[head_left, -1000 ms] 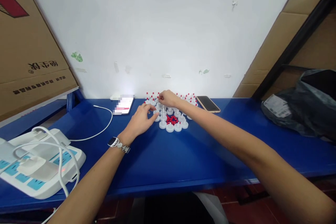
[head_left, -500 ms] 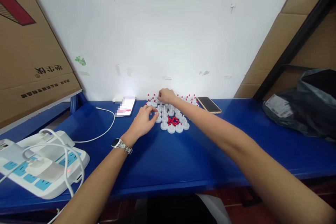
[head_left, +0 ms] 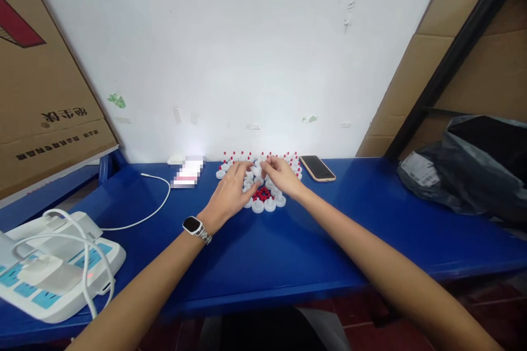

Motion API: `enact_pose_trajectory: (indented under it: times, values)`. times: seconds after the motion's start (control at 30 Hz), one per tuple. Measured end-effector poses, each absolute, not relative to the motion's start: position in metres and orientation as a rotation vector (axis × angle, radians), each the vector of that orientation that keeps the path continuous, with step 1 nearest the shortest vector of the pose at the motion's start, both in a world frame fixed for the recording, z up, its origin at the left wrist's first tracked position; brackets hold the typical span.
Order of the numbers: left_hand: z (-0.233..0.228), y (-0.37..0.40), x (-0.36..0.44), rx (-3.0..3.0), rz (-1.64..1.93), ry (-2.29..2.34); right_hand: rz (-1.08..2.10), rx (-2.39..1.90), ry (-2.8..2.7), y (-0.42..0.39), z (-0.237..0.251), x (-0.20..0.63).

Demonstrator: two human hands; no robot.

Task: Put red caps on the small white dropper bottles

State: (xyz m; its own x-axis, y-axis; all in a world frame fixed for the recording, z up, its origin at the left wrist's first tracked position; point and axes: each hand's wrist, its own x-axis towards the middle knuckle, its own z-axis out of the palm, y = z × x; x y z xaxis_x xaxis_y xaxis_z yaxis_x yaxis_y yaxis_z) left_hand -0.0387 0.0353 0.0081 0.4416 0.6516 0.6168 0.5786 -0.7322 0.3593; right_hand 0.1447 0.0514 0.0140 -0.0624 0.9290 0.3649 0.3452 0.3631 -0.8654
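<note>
Many white nozzle caps stand grouped on the blue table. In the middle of their front ring lies a heap of small red tips. Toward the wall, more white caps carry red tips on top. My left hand reaches in from the left, thumb and fingers apart beside the middle caps, covering some of them. My right hand is closed in a pinch on what looks like a white nozzle cap; its fingers partly hide it.
A phone lies right of the caps, and a lit phone to the left with a white cable near it. A power strip sits at front left. A dark plastic bag rests at right; cardboard leans at left.
My right hand has come forward from the back rows to the middle caps, close to my left hand. My left hand has shifted slightly right, and the camera view has turned a little.
</note>
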Motion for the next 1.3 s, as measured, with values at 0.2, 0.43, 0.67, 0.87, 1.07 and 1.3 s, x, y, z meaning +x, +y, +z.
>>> enact_pose_trajectory:
  times: [0.2, 0.43, 0.67, 0.87, 1.07, 1.3]
  values:
    - [0.017, 0.054, -0.026, 2.644, 1.123, 0.849, 0.639, -1.23, -1.538, 0.047, 0.011, 0.145]
    - [0.015, 0.043, -0.034, 2.573, 1.173, 0.805, 0.72, -1.169, -1.559, 0.037, 0.009, 0.136]
    - [0.014, 0.038, -0.021, 1.889, 1.154, 0.909, 0.538, -1.155, -1.569, 0.027, 0.02, 0.133]
    - [0.013, 0.052, -0.041, 1.82, 1.195, 0.977, 0.498, -1.219, -1.644, 0.032, 0.02, 0.153]
    - [0.009, 0.055, -0.054, 2.089, 1.148, 1.008, 0.342, -1.369, -2.028, 0.027, 0.014, 0.156]
    - [0.011, 0.05, -0.053, 2.219, 1.051, 1.069, 0.589, -1.137, -1.806, 0.03, 0.017, 0.151]
